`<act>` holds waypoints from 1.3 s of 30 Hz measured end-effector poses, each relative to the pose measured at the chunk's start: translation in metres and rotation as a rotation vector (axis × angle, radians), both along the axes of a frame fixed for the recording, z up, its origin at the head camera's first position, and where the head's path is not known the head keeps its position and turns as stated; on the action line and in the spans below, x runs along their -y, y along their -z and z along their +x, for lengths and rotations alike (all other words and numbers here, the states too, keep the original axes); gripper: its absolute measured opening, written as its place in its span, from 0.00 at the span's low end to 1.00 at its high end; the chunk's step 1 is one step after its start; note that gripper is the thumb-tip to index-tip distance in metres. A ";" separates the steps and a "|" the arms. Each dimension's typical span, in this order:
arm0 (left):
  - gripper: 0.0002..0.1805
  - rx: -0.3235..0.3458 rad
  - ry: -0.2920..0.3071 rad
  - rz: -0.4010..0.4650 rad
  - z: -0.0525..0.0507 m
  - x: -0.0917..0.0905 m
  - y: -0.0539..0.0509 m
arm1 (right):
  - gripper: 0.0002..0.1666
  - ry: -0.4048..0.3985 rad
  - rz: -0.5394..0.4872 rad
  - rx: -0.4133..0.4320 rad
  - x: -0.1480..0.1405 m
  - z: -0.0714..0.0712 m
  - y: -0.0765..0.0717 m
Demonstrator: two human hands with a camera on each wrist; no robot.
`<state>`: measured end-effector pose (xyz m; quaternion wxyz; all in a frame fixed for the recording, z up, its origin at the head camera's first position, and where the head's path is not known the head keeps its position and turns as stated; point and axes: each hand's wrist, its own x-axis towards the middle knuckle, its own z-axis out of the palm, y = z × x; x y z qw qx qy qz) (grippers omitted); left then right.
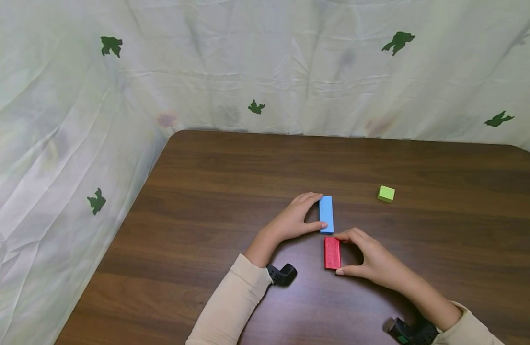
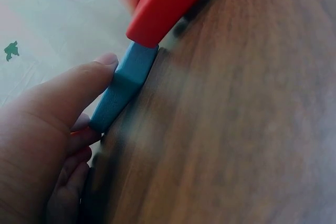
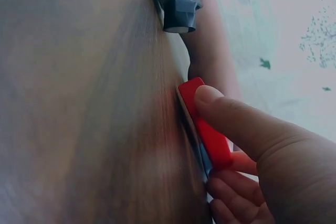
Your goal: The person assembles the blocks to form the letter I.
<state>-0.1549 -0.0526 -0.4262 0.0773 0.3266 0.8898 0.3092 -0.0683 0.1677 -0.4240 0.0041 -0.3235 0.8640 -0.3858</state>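
Observation:
A long blue block (image 1: 326,215) lies on the wooden table, and my left hand (image 1: 296,219) pinches it lengthwise, thumb at the near end and fingers at the far end. Just nearer to me, a red block (image 1: 332,254) is pinched the same way by my right hand (image 1: 374,261). The two blocks stand nearly end to end, the red one slightly to the right. In the left wrist view the red block (image 2: 170,6) overlaps the end of the blue block (image 2: 125,87). A dark strip shows under the red block (image 3: 210,135) in the right wrist view.
A small light-green cube (image 1: 386,194) sits farther back on the right of the brown table (image 1: 230,182). Behind the table hangs a pale curtain (image 1: 291,57) with green bird-like shapes. Black wrist cameras are on both wrists, the left one (image 1: 283,274) close to the tabletop.

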 end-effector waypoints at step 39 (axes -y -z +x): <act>0.40 0.003 0.002 -0.010 0.001 0.000 -0.001 | 0.34 0.027 0.059 -0.023 0.006 0.004 0.001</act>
